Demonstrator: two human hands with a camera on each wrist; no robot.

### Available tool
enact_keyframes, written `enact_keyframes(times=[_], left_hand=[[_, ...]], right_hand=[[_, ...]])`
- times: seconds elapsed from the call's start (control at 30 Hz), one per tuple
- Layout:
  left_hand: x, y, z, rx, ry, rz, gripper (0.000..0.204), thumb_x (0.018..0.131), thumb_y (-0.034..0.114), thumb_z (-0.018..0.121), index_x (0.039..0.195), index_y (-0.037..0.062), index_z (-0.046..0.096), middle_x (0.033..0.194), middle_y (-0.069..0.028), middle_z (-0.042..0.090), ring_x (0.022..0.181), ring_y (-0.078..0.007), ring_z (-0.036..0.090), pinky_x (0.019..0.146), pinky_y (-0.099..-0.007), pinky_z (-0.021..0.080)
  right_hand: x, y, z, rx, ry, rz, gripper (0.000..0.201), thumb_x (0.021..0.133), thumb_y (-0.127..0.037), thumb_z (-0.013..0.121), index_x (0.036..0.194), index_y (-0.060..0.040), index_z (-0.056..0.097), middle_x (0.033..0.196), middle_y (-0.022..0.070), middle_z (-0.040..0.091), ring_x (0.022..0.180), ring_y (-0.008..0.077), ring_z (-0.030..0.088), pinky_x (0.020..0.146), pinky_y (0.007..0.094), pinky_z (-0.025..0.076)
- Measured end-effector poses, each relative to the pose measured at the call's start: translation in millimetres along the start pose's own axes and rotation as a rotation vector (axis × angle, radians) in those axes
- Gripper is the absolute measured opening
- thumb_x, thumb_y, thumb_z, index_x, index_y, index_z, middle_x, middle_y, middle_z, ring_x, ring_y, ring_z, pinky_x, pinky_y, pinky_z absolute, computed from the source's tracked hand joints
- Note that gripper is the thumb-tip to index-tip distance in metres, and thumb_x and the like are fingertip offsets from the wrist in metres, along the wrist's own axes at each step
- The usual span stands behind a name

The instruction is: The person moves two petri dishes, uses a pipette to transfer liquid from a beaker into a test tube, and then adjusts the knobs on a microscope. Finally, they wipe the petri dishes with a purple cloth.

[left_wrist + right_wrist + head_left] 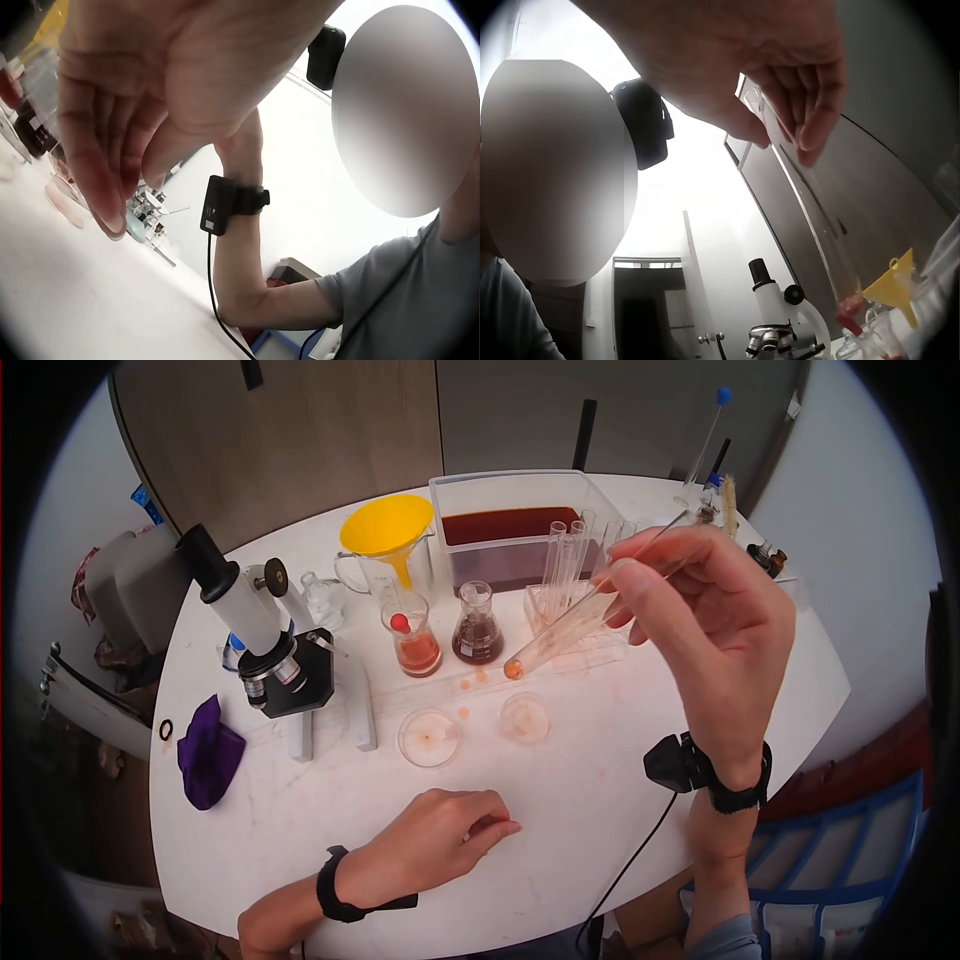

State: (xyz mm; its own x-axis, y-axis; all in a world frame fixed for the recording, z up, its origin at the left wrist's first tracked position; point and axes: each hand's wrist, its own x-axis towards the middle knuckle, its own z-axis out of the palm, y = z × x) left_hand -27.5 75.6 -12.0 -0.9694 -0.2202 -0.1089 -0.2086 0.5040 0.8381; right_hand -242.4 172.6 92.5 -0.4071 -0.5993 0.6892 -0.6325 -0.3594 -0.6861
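Note:
My right hand [715,620] pinches a glass test tube [565,635], which slants down to the left above the table with a little orange-red content at its closed bottom. In the right wrist view the tube [810,206] runs down from between thumb and fingers [810,127]. Low over the near part of the table, my left hand [425,845] hangs loosely curled around nothing. Beyond it stand two shallow clear dishes, a left dish [429,738] and a right dish [524,718]. Behind them are a flask of dark liquid [478,635] and a flask of red-orange liquid [418,652] with a red-bulbed dropper [400,622].
A microscope [270,630] stands at the left, a purple cloth [210,755] beside it. At the back are a yellow funnel [385,525] on a clear jug and a plastic tub [455,565] of dark red liquid. Several upright test tubes [565,550] stand behind the right hand.

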Motion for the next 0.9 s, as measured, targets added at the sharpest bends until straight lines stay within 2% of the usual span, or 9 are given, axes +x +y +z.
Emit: enact_keyframes(times=[0.27,0.3,0.37,0.4,0.43,0.5,0.63,0.73,0.9], left_hand=[[9.9,-12.3,15.4,-0.068,-0.112,-0.086,0.016,0.100,0.013,0.066,0.095,-0.0010,0.068,0.072,-0.0091,0.070,0.062,-0.0178,0.067,0.060,-0.0297,0.053],[11.0,-11.8,14.7,-0.127,-0.127,-0.150,0.016,0.100,0.014,0.066,0.094,-0.0012,0.067,0.071,-0.0110,0.068,0.062,-0.0212,0.067,0.060,-0.0325,0.052],[12.3,-11.6,13.7,-0.187,-0.155,-0.221,0.017,0.099,0.014,0.067,0.093,-0.0014,0.066,0.070,-0.0129,0.066,0.063,-0.0246,0.068,0.060,-0.0353,0.051],[12.7,-12.3,13.2,-0.170,-0.160,-0.211,0.015,0.099,0.013,0.067,0.094,-0.0015,0.067,0.071,-0.0105,0.068,0.063,-0.0198,0.068,0.060,-0.0318,0.052],[13.4,-12.4,12.4,-0.152,-0.166,-0.200,0.014,0.099,0.011,0.067,0.095,-0.0016,0.067,0.072,-0.0081,0.069,0.063,-0.0151,0.068,0.059,-0.0284,0.053],[13.4,-11.2,12.2,-0.145,-0.170,-0.205,0.013,0.099,0.011,0.067,0.095,-0.0018,0.066,0.072,-0.0081,0.069,0.063,-0.0151,0.069,0.059,-0.0281,0.053],[14.3,-8.3,12.6,-0.143,-0.153,-0.224,0.013,0.098,0.009,0.068,0.094,-0.0021,0.066,0.072,-0.0082,0.069,0.064,-0.0153,0.070,0.060,-0.0270,0.053],[15.6,-4.7,12.5,-0.144,-0.151,-0.251,0.013,0.098,0.010,0.068,0.094,-0.0022,0.066,0.072,-0.0077,0.070,0.064,-0.0149,0.070,0.061,-0.0265,0.053],[14.4,-5.8,13.7,-0.152,-0.140,-0.245,0.012,0.098,0.009,0.068,0.094,-0.0021,0.066,0.072,-0.0072,0.070,0.064,-0.0143,0.070,0.061,-0.0262,0.054]], right_hand=[[9.2,17.1,-16.6,-0.085,0.013,-0.051,0.015,0.099,-0.011,0.064,0.104,0.0032,0.066,0.087,0.0132,0.074,0.067,0.0113,0.066,0.061,0.0220,0.050],[8.9,20.5,-17.7,-0.089,0.013,-0.047,0.015,0.100,-0.011,0.064,0.104,0.0031,0.065,0.087,0.0135,0.074,0.066,0.0114,0.066,0.061,0.0220,0.049],[7.1,26.2,-18.1,0.051,0.069,-0.131,0.016,0.100,-0.013,0.063,0.105,0.0025,0.065,0.087,0.0140,0.074,0.065,0.0113,0.066,0.060,0.0218,0.049],[7.2,27.3,-20.3,0.096,0.089,-0.158,0.016,0.100,-0.013,0.063,0.106,0.0023,0.065,0.087,0.0142,0.075,0.065,0.0113,0.066,0.059,0.0217,0.048],[11.7,21.5,-26.7,-0.030,0.058,-0.083,0.017,0.101,-0.014,0.063,0.106,0.0021,0.065,0.087,0.0134,0.074,0.065,0.0111,0.066,0.058,0.0216,0.048],[14.9,20.5,-34.3,-0.162,0.031,-0.002,0.018,0.101,-0.015,0.063,0.106,0.0020,0.065,0.086,0.0127,0.074,0.064,0.0110,0.066,0.058,0.0215,0.048],[12.4,32.2,-22.6,-0.183,0.126,-0.009,0.016,0.100,-0.013,0.065,0.106,0.0020,0.065,0.085,0.0091,0.073,0.066,0.0089,0.065,0.057,0.0209,0.047],[23.4,55.1,-28.2,-0.289,0.048,-0.020,0.014,0.098,-0.011,0.068,0.102,0.0027,0.065,0.083,0.0060,0.072,0.067,0.0079,0.064,0.060,0.0208,0.050],[24.2,99.6,-11.4,-0.375,-0.064,0.039,0.019,0.099,-0.011,0.066,0.101,0.0075,0.063,0.079,0.0124,0.072,0.065,0.0142,0.066,0.061,0.0263,0.053]])
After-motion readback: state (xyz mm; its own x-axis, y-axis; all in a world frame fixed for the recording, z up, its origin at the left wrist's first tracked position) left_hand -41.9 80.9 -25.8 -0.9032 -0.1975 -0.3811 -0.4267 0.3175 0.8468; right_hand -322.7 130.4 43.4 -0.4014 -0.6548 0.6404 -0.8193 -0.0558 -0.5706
